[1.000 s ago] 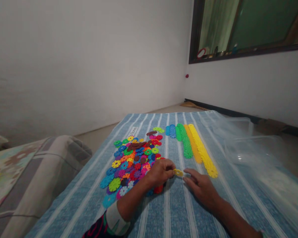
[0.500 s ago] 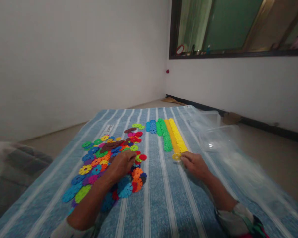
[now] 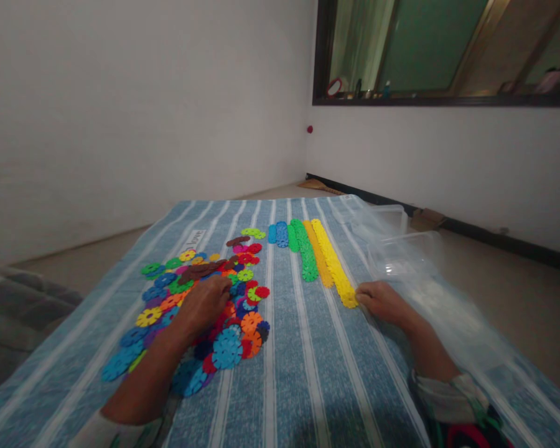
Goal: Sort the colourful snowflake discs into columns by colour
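Observation:
My left hand (image 3: pixel 205 305) is over the mixed pile of colourful notched plastic discs (image 3: pixel 227 348), its fingers curled downward; whatever is in them is hidden. My right hand (image 3: pixel 380 298) is closed, thumb and fingers pinched at the near end of the row of overlapping yellow discs (image 3: pixel 329 252), where they meet the edge of a yellow disc (image 3: pixel 348 299). Left of that row runs an orange-yellow row (image 3: pixel 318 255), then a longer green row (image 3: pixel 304 249) and a shorter green one (image 3: pixel 294 239). Two short blue rows (image 3: pixel 281 235) lie beyond.
Blue-and-white striped cloth (image 3: pixel 289 386) covers the table. Clear plastic boxes (image 3: pixel 404 255) stand at the right. A few lime green discs (image 3: pixel 253 233) and brown discs (image 3: pixel 238 241) lie at the pile's far end. A printed label (image 3: pixel 196 238) is at the far left.
The yellow disc that stuck out left near my right hand now lies in line at the yellow row's near end. My left hand has moved left across the pile; my right hand shifted slightly right.

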Available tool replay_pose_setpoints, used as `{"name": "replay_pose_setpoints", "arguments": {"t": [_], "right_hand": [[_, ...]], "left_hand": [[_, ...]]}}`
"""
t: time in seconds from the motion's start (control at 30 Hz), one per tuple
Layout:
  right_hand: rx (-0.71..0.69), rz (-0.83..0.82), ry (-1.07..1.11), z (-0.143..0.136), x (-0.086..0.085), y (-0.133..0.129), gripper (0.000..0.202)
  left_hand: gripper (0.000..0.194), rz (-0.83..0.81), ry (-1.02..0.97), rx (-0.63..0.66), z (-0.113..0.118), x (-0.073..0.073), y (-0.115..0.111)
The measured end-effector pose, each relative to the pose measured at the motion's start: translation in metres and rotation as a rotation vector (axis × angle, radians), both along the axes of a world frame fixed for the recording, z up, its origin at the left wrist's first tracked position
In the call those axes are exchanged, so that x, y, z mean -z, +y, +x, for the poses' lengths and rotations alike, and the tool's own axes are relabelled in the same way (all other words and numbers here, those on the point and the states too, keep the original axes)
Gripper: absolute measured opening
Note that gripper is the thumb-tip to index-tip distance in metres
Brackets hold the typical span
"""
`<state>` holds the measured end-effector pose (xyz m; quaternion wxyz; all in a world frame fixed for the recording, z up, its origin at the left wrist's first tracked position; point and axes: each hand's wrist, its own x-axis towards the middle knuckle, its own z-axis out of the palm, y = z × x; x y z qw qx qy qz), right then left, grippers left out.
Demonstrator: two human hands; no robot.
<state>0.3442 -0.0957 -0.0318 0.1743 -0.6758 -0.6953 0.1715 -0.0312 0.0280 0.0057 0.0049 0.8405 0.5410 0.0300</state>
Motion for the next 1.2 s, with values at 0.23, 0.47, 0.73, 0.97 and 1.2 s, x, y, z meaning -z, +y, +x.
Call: {"name": "replay_pose_setpoints", "arguments": {"t": [0.23, 0.47, 0.73, 0.97, 1.2], "right_hand": [[0.053, -0.001, 0.033, 0.0, 0.003, -0.001, 0.03], [0.135, 0.118, 0.063, 0.003, 0.011, -0.005, 0.037], [0.02, 0.193, 0.188, -0.05, 0.02, -0.01, 0.04], [-0.166, 0.083, 0.167, -0.093, 0.036, -0.016, 0.041], [-0.184, 0.065, 0.171, -0.098, 0.048, -0.014, 0.042]], "left_hand": [[0.02, -0.008, 0.066, -0.034, 0.003, -0.003, -0.005], [0.023, 0.038, 0.082, -0.081, 0.004, -0.001, -0.015], [0.022, 0.049, 0.05, -0.13, 0.002, 0.003, -0.018], [0.022, 0.053, -0.022, -0.152, -0.011, 0.004, -0.012], [0.024, -0.016, -0.028, -0.259, -0.039, -0.002, 0.013]]}}
